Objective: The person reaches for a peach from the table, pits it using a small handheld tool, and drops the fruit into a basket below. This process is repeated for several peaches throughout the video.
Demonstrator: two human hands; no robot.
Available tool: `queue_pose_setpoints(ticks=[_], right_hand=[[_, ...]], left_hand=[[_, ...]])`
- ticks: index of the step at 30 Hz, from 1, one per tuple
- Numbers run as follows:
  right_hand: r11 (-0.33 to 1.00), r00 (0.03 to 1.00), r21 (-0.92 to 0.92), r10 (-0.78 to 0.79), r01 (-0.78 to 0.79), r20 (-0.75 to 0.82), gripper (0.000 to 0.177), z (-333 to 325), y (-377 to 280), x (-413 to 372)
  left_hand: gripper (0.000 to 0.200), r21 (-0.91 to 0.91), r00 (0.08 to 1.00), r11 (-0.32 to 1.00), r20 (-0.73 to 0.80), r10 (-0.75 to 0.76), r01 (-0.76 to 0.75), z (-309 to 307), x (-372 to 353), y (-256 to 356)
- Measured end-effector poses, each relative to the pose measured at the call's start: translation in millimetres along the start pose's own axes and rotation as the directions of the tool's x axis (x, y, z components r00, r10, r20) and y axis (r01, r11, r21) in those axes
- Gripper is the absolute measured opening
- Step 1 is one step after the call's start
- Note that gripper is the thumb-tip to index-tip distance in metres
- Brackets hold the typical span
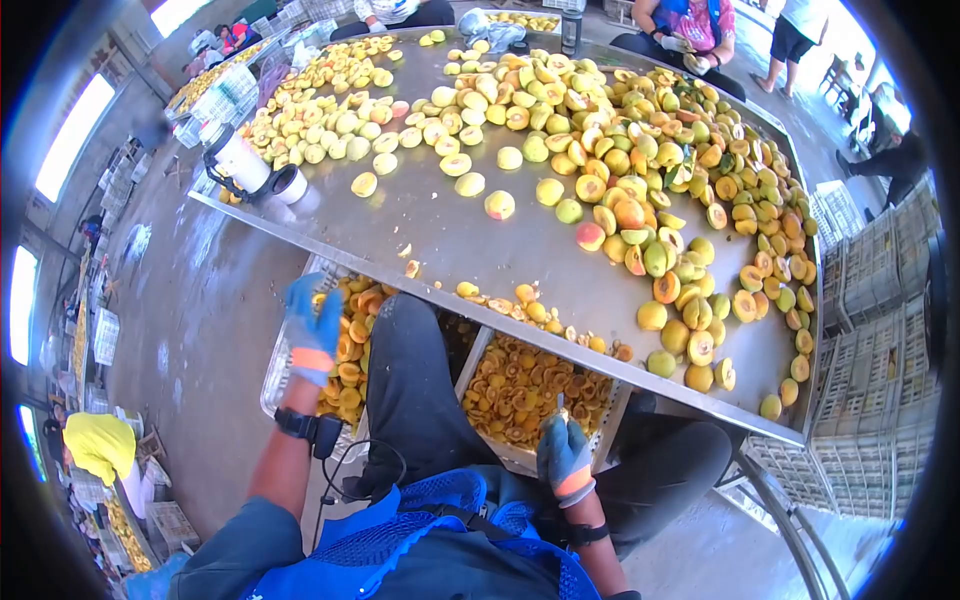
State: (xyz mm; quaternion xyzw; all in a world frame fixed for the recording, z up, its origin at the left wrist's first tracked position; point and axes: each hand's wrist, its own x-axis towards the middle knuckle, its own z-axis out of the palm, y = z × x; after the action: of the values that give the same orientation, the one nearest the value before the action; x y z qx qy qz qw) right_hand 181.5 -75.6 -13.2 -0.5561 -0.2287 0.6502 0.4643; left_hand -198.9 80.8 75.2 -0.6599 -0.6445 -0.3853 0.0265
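Head view: my right hand (565,455) grips a knife (560,408), blade up, below the edge of the steel table (450,235); left hand (312,335), fingers spread and empty, hovers over halved peaches (352,362) there. Risk: a slip cuts my thigh (410,390).

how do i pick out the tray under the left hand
Start at the big metal table piled with peaches. Two trays of cut halves sit below its near edge; it is the left tray, under the blue-gloved left hand.
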Motion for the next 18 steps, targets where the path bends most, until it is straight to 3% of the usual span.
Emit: queue_pose_setpoints(ticks=[1,2,4,6,8,12,15,16,18], right_hand=[[0.953,0.979,-0.229,-0.206,0.199,-0.004,0.019,-8.7,16.5,7.5],[0.814,0.913,-0.437,-0.406,0.382,0.042,0.018,-21.1,43.8,22.1],[0.853,0.935,-0.405,-0.355,0.330,0.013,0.016,-22.9,43.7,21.2],[0.904,0.964,-0.354,-0.264,0.238,-0.024,0.016,-21.9,30.6,15.4],[0.950,0.987,-0.283,-0.153,0.134,-0.046,0.020,-25.4,24.3,10.3],[0.902,0.978,-0.406,-0.195,0.150,-0.073,0.027,-34.0,27.6,7.2],[0.892,0.962,-0.410,-0.251,0.189,-0.103,0.029,-36.8,40.0,12.1],[0.892,0.972,-0.421,-0.218,0.162,-0.087,0.033,-36.0,37.0,12.4],[0.905,0.969,-0.387,-0.231,0.178,-0.093,0.031,-29.7,28.5,14.2]], left_hand=[[0.031,-0.127,0.998,0.992,0.056,-0.016,0.023,15.8,5.6,15.7],[0.031,-0.249,0.994,0.967,0.108,-0.020,0.047,35.1,13.7,32.9],[0.035,-0.208,0.975,0.970,0.152,0.160,-0.127,81.1,34.5,65.0],[0.040,-0.302,0.951,0.947,0.241,0.192,-0.114,138.1,55.7,84.3],[0.047,-0.281,0.942,0.953,0.275,0.192,-0.112,193.5,77.4,93.5],[0.054,0.057,0.914,0.993,0.399,0.072,-0.103,276.0,107.7,94.5],[0.052,0.144,0.873,0.976,0.482,0.074,-0.163,290.1,113.9,86.1],[0.048,0.191,0.894,0.966,0.442,0.075,-0.175,285.4,110.9,89.8],[0.048,-0.221,0.860,0.958,0.508,-0.047,0.183,279.9,105.7,85.7]])
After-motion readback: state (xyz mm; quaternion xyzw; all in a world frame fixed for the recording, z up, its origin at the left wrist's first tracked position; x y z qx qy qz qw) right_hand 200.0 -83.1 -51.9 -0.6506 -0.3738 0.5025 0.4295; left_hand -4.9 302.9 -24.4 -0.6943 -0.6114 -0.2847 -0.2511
